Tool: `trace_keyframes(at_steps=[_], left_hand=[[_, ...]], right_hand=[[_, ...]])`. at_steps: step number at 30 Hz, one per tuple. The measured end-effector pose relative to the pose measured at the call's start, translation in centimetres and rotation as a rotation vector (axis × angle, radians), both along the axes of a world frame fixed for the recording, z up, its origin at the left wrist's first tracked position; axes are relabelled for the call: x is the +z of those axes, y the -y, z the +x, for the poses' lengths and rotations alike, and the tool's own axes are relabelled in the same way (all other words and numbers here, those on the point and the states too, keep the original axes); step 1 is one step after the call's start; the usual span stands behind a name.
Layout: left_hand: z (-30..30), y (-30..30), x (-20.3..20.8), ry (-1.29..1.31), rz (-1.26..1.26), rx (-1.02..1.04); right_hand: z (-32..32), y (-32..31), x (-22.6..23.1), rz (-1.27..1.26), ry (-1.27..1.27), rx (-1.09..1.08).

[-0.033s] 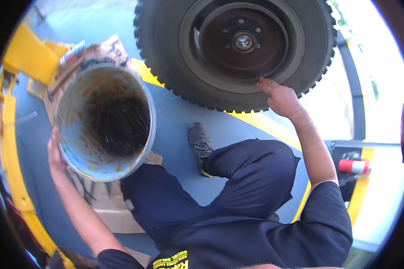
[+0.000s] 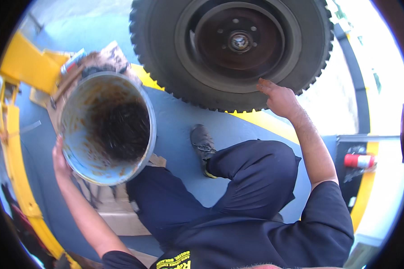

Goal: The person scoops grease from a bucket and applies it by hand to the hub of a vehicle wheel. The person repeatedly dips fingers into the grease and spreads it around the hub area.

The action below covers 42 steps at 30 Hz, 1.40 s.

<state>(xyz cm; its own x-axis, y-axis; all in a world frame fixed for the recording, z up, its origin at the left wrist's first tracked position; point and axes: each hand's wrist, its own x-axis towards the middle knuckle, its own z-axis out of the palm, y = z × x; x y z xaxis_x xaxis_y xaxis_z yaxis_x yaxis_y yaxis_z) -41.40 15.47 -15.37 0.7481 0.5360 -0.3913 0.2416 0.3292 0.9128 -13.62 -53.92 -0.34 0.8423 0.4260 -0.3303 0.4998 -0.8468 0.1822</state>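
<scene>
Extends right hand (image 2: 280, 101), fingers close together, gripping nothing visible; rests left hand (image 2: 60, 161) against the bucket (image 2: 77, 127), clamped or merely steadying, cannot tell. Could tip the bucket through a slipping palm, or scrape fingertips through a turning wheel (image 2: 233, 49). Has bucket directly right of left fingers, wheel at right fingertips.

The bucket (image 2: 76, 110) was positioned at the left, with the left hand (image 2: 62, 159) at its outer left side. The wheel (image 2: 166, 58) stood ahead, right of the bucket. The right hand (image 2: 280, 99) was located before the wheel's lower right part. 1 shoe (image 2: 203, 142) rested on the floor (image 2: 173, 121). The fire extinguisher (image 2: 357, 160) was at far right.
</scene>
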Motion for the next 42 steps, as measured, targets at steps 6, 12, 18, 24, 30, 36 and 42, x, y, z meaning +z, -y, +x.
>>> trace_keyframes(at_steps=[6, 12, 18, 24, 30, 36, 42], left_hand=[[2.6, 1.2, 2.1, 0.028, -0.177, -0.145], [3.7, 2.1, 4.3, -0.006, -0.093, -0.098], [8.4, 3.7, 6.6, -0.043, 0.043, -0.180], [10.3, 9.0, 9.7, -0.067, 0.280, -0.274], [9.2, 16.1, 14.3, -0.046, 0.608, -0.268], [6.9, 19.6, 15.4, -0.198, 0.891, -0.404], [7.2, 23.8, 16.3, -0.154, 0.923, -0.505]], right_hand=[[-3.9, 5.3, -0.7, 0.132, 0.009, -0.187], [-4.5, 9.6, 3.6, 0.274, 0.084, -0.377], [-3.2, 7.8, 7.1, 0.391, 0.140, -0.115], [-2.6, -3.4, 9.1, 0.524, 0.051, 0.299], [-4.0, -16.7, 6.4, 0.497, -0.134, 0.769], [-7.0, -32.4, -9.5, -0.006, -0.501, 0.860], [-11.1, -39.4, -25.4, 0.147, -0.702, 0.514]])
